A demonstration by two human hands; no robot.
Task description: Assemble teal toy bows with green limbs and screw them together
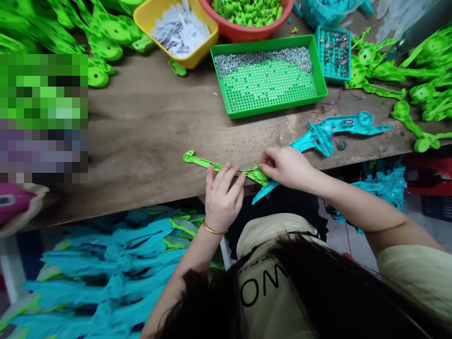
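Observation:
A long, narrow bright-green plastic part (197,161) lies at the table's front edge, its wider end (259,176) to the right. My left hand (223,200), with a ring and a bracelet, holds the part near its middle, fingers across the top and thumb hidden. At the wider end, my right hand (287,167) is closed in a pinch; what sits between its fingertips is too small to make out. A thin wire seems to run along the green part. Partly under my right hand lies a blue plastic part (321,136) with thin wires and small metal pieces in it.
Behind my hands stand a green tray (229,101) of small screws, a teal basket (334,77) of metal pieces, a yellow bin (208,44) and an orange basin (243,32). Green parts (434,94) pile at both sides. Many blue parts (116,263) lie below the table edge.

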